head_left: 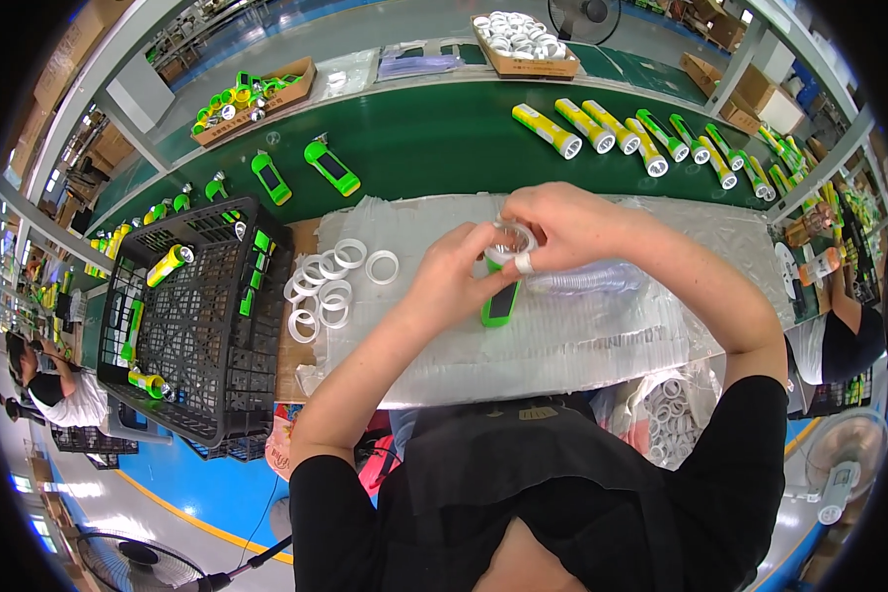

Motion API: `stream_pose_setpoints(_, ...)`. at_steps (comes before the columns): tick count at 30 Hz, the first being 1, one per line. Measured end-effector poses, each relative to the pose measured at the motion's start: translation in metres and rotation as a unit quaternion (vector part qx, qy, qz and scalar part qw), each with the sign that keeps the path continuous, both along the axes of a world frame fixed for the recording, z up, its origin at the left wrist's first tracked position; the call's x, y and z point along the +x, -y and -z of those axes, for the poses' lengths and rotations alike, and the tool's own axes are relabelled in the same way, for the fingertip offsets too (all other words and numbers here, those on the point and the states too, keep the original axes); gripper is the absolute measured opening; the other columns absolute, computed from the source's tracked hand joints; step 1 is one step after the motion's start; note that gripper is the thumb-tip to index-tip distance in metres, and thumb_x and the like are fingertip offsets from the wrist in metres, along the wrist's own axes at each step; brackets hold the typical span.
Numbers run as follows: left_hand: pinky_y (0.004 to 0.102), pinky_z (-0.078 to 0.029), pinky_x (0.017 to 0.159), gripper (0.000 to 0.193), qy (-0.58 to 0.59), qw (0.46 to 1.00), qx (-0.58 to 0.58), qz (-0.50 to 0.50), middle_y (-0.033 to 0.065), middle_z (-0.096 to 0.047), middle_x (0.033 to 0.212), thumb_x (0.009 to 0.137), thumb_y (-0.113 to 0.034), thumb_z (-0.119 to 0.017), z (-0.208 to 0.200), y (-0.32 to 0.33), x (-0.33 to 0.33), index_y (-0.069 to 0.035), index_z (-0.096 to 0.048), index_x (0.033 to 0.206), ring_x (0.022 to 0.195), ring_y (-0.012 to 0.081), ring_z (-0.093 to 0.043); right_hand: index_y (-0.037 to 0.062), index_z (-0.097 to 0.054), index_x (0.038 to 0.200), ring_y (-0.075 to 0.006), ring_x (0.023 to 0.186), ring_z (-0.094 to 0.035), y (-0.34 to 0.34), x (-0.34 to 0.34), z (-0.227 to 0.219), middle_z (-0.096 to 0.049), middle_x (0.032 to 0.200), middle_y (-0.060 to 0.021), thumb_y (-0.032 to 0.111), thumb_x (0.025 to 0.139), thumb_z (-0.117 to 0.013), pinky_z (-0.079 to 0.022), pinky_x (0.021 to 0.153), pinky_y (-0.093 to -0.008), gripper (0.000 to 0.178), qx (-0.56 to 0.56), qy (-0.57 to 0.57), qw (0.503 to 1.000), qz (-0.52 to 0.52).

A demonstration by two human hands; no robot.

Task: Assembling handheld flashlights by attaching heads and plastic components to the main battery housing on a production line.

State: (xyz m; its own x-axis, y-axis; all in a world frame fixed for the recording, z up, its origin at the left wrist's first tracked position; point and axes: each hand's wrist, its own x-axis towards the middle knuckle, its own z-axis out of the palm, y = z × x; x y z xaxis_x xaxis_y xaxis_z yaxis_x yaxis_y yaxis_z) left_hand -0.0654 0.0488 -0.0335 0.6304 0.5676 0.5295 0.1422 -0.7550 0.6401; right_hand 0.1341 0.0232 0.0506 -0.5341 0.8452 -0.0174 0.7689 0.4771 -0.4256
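A green flashlight with a dark panel on its side is in front of me, its head up between my hands. A round, pale ring with a clear middle sits at that head. My left hand is closed, fingers and thumb pressed round the left side of the ring and the head. From the right, my right hand pinches the ring's rim. A white band shows at my right thumb. Just right of the flashlight lies a stack of clear round lenses. Loose white rings lie to the left.
A black crate with a few flashlights stands at left. Green and yellow flashlights lie on the green belt beyond the plastic-covered table. Boxes of white rings and flashlight parts sit on the far side.
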Motion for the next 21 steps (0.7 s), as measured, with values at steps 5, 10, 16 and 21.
stream_pose_setpoints(5,0.0354,-0.051,0.065,0.035,0.021,1.0,-0.001,-0.019,0.0086,-0.066,0.091,0.072,-0.014,-0.083,0.007,-0.004,0.0,-0.009,-0.06,0.099,0.078,0.0265,-0.065,-0.0025,-0.063,0.089,-0.0352,0.083,-0.067,0.005,-0.031,-0.007,-0.068,0.088,-0.0194,0.057,0.072,-0.071,-0.052,0.069,-0.0418,0.063,-0.003,0.178,0.968,0.175)
stream_pose_setpoints(10,0.0351,-0.052,0.065,0.036,0.048,0.999,0.017,-0.003,0.0087,-0.066,0.091,0.072,-0.013,-0.083,0.004,-0.001,0.002,-0.008,-0.06,0.098,0.08,0.0255,-0.066,-0.0031,-0.062,0.09,-0.0349,0.087,-0.066,0.0,0.003,0.014,-0.066,0.093,-0.0188,0.062,0.071,-0.071,-0.052,0.073,-0.0419,0.068,0.054,-0.073,0.996,0.013)
stream_pose_setpoints(16,0.0395,-0.048,0.06,0.037,0.053,0.998,0.042,-0.004,0.0086,-0.059,0.081,0.069,-0.016,-0.083,0.007,-0.003,0.005,-0.012,-0.061,0.098,0.071,0.0292,-0.061,-0.0025,-0.062,0.086,-0.0335,0.081,-0.066,0.01,-0.026,-0.007,-0.065,0.084,-0.0182,0.063,0.066,-0.074,-0.052,0.068,-0.0413,0.069,-0.022,0.161,0.968,0.192)
stream_pose_setpoints(21,0.0363,-0.051,0.064,0.037,0.03,0.997,0.069,-0.012,0.0084,-0.065,0.09,0.069,-0.013,-0.084,0.01,-0.002,0.003,-0.01,-0.061,0.098,0.079,0.027,-0.065,-0.0015,-0.063,0.082,-0.0331,0.077,-0.066,-0.002,0.003,0.033,-0.066,0.08,-0.0181,0.067,0.065,-0.071,-0.052,0.065,-0.0416,0.071,0.148,-0.072,0.986,0.036)
